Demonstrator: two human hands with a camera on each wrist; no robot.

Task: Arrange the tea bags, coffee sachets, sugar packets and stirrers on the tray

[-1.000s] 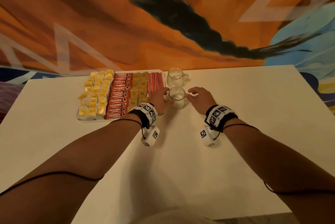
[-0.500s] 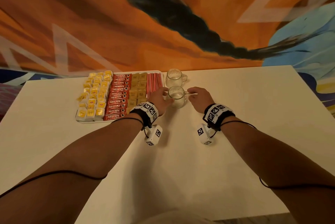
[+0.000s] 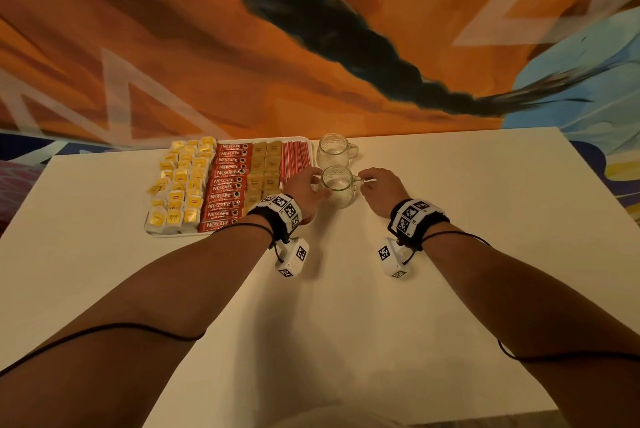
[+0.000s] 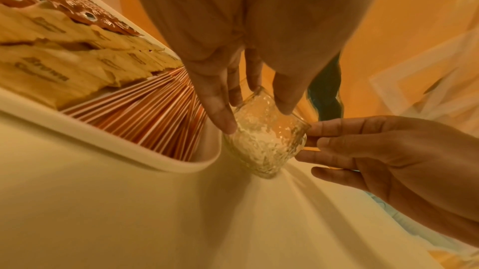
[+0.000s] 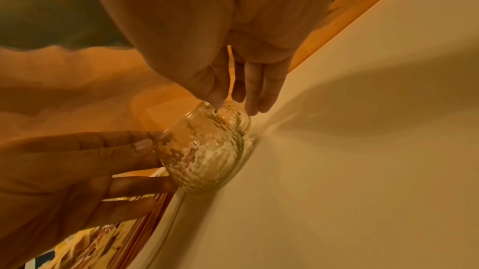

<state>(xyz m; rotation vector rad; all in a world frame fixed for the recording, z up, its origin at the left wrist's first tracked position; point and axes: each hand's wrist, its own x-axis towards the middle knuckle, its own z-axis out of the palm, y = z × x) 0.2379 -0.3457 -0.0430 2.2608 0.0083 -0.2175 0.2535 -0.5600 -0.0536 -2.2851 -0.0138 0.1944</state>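
Observation:
A white tray (image 3: 228,234) at the back left holds rows of yellow tea bags (image 3: 180,185), red coffee sachets (image 3: 227,181), brown sugar packets (image 3: 265,168) and red-and-white stirrers (image 3: 296,159). Just right of the tray's near corner stands a textured glass mug (image 3: 337,188). My left hand (image 3: 306,185) holds its left side, thumb and fingers around the rim (image 4: 254,115). My right hand (image 3: 381,185) pinches the mug's handle (image 5: 228,99) from the right. The mug (image 4: 261,142) rests on the table beside the tray rim (image 4: 103,142) and the stirrers (image 4: 155,121).
A second glass mug (image 3: 334,150) stands just behind the first, handle to the right. The white table (image 3: 450,289) ends at a painted orange wall behind. Bare tabletop stretches to the right and towards me.
Both hands stay on the near mug, which has barely moved. Only the head view shifts a little.

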